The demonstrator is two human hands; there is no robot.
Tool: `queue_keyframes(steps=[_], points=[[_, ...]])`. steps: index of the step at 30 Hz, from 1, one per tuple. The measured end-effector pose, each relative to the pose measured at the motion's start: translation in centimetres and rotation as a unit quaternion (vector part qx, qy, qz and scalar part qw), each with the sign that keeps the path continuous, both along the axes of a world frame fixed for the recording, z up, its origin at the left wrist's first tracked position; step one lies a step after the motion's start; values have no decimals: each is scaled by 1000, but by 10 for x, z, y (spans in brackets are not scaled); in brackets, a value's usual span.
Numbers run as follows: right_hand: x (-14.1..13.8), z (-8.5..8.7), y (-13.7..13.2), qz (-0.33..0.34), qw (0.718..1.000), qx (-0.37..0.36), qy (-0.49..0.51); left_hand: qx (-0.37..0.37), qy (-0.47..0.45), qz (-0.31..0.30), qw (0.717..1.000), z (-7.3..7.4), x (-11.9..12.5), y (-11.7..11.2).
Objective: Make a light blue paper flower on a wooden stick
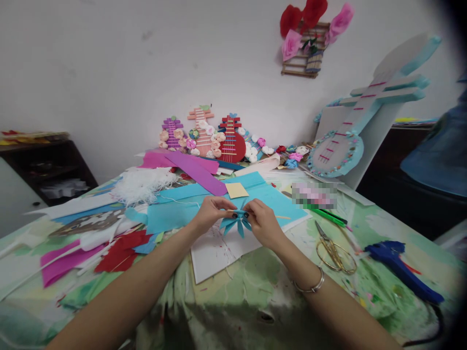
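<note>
Head view: left hand (213, 212) and right hand (263, 221) are pinching a blue petalled flower (240, 227) at opposite sides — thumbs and fingertips pressing together, apparently steadying it evenly.

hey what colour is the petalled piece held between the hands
The petalled piece is blue, best seen in the head view.

Scissors (331, 245): one pair
Glue gun (401, 270): one, right of the scissors
Hands (211, 214): two, left of the scissors
Blue petalled piece (240, 227): one, left of the scissors
Yellow square (236, 190): one, left beyond the scissors
Large instrument model (359, 109): one, behind the scissors
Red wall flowers (291, 20): two, high behind the scissors
</note>
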State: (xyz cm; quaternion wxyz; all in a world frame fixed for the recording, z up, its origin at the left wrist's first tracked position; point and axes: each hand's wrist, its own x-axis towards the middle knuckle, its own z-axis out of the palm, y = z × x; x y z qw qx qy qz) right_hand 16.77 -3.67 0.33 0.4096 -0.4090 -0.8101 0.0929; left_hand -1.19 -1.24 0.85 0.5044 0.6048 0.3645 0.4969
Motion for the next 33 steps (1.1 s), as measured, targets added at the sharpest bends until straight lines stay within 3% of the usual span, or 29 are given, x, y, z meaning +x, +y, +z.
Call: queue_keyframes(steps=[8, 18, 25, 33], points=[[1, -2, 2, -7, 1000, -6, -12, -19, 7, -21, 1000, -1, -1, 0], [-1, -1, 2, 6, 1000, 6, -7, -54, 15, -102, 993, -1, -6, 4], [1, 0, 0, 21, 1000, 4, 1, -46, 22, -171, 984, -1, -11, 5], [-9, -1, -8, 44, 999, 11, -27, 10, 6, -204, 979, 5, -15, 4]])
